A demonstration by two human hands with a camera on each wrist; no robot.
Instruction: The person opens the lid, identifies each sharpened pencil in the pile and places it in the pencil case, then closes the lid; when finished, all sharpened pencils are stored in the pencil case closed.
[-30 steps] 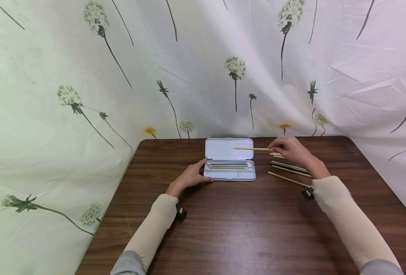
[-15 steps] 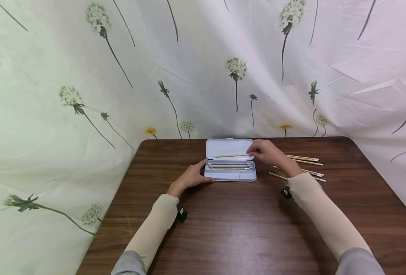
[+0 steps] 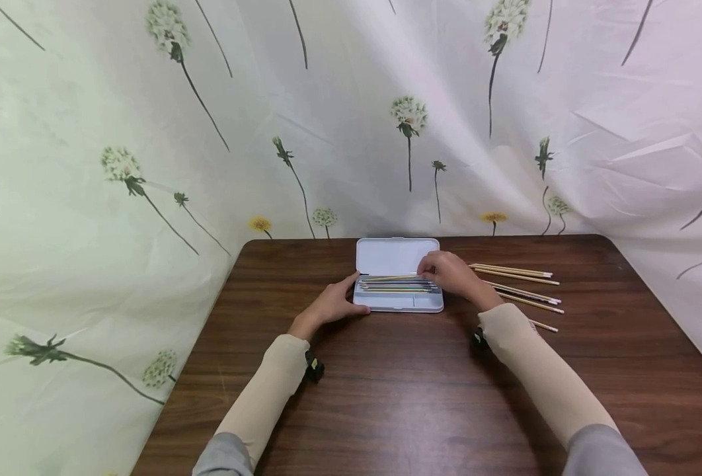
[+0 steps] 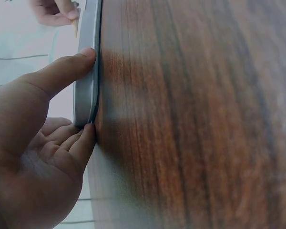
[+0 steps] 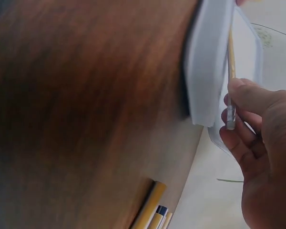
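Observation:
A white pencil case [image 3: 389, 302] lies with its lid [image 3: 392, 254] tilted back at the far edge of the table. Several pencils [image 3: 395, 289] rest side by side in its rear compartment. My left hand [image 3: 331, 303] holds the case's left end, thumb on the front side and fingers round the end, as the left wrist view [image 4: 47, 129] also shows. Between thumb and fingertips my right hand [image 3: 451, 272] pinches a yellow pencil [image 5: 231, 57] near its eraser end. That pencil lies over the compartment's back edge; whether it touches the other pencils I cannot tell.
To the right of the case, several loose pencils [image 3: 514, 272] lie on the brown wooden table [image 3: 387, 383], partly behind my right forearm. A white cloth [image 3: 339, 132] with printed dandelions hangs right behind the table.
My right hand has carried the yellow pencil leftward from the loose pencils and lowered it to the case's rear compartment. My left hand has stayed on the case.

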